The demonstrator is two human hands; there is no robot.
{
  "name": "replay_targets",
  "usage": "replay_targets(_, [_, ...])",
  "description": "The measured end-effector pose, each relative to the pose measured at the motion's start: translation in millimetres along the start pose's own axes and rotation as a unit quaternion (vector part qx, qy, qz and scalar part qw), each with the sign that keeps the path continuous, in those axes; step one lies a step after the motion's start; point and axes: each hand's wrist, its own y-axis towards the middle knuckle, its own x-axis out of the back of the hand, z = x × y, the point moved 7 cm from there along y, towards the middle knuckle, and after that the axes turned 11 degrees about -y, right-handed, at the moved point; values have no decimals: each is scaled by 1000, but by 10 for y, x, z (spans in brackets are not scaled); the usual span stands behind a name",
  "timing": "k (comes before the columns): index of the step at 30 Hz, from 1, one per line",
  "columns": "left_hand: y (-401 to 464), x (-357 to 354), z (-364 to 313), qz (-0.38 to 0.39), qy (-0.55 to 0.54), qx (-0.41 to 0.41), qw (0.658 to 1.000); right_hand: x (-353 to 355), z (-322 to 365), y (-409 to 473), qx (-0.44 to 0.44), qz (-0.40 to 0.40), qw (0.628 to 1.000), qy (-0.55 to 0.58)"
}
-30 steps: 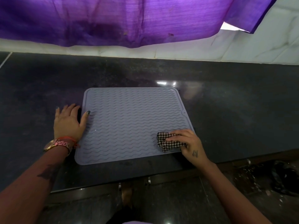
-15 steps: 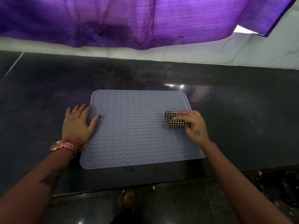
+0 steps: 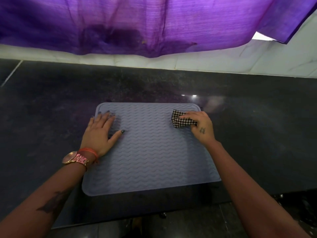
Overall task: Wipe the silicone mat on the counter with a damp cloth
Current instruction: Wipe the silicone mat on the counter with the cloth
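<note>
A grey-blue silicone mat (image 3: 151, 152) with wavy ridges lies flat on the dark counter (image 3: 51, 117). My left hand (image 3: 100, 133) presses flat on the mat's far left part, fingers straight and spread. My right hand (image 3: 201, 127) grips a folded black-and-white checked cloth (image 3: 180, 120) and holds it down on the mat near its far right corner. Part of the cloth is hidden under my fingers.
A purple fabric (image 3: 154, 23) hangs down over the white tiled wall (image 3: 240, 60) behind the counter. The counter's front edge runs just below the mat, with dark floor (image 3: 171, 224) beneath. A watch and red thread sit on my left wrist.
My right hand has slid the cloth from the mat's near right area up to its far right corner. My left hand has shifted from the left edge further onto the mat.
</note>
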Motion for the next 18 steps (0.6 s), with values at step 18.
replay_targets(18, [183,-274,-235,18,-42,-18,999,-239,-411,673,-111,109,988,14])
